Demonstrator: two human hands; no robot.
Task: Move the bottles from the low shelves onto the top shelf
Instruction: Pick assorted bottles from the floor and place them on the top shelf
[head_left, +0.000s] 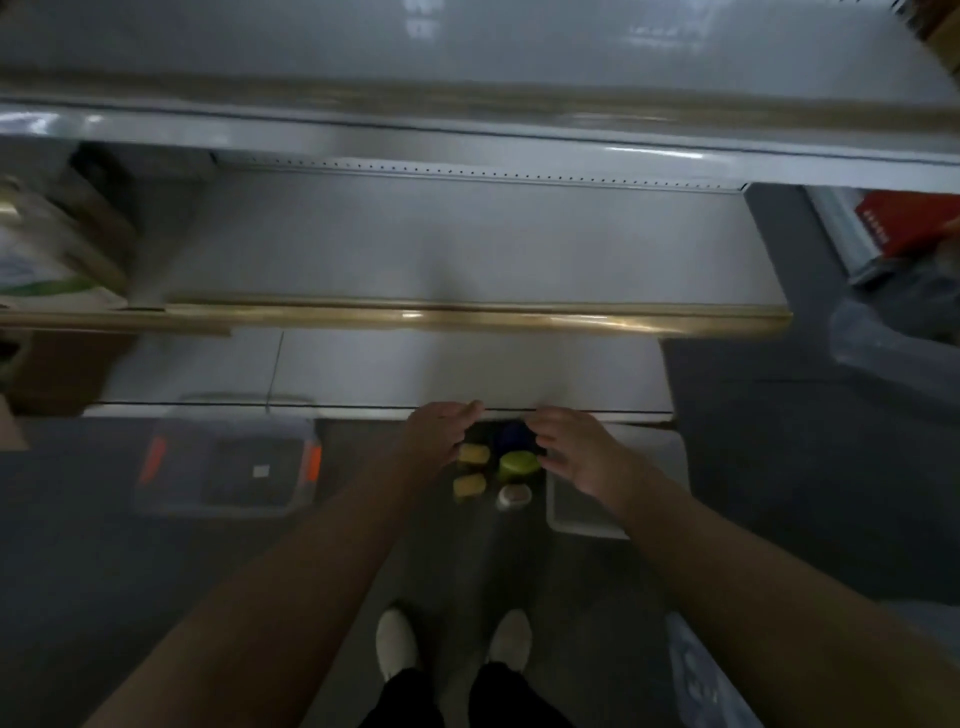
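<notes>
Reaching down, the left hand (441, 431) and right hand (582, 457) hover with loosely spread, empty fingers either side of capped bottles (493, 467) clustered between them, probably light, rigid and smooth, best gripped round the body below the cap.

Two yellow caps (472, 454), a lime-green cap (519, 463), a dark blue cap (513, 435) and a whitish cap (514, 495) top the bottles. The grey shelf (415, 249) has a gold edge strip (467, 318). The shoes (397, 642) are white.
</notes>
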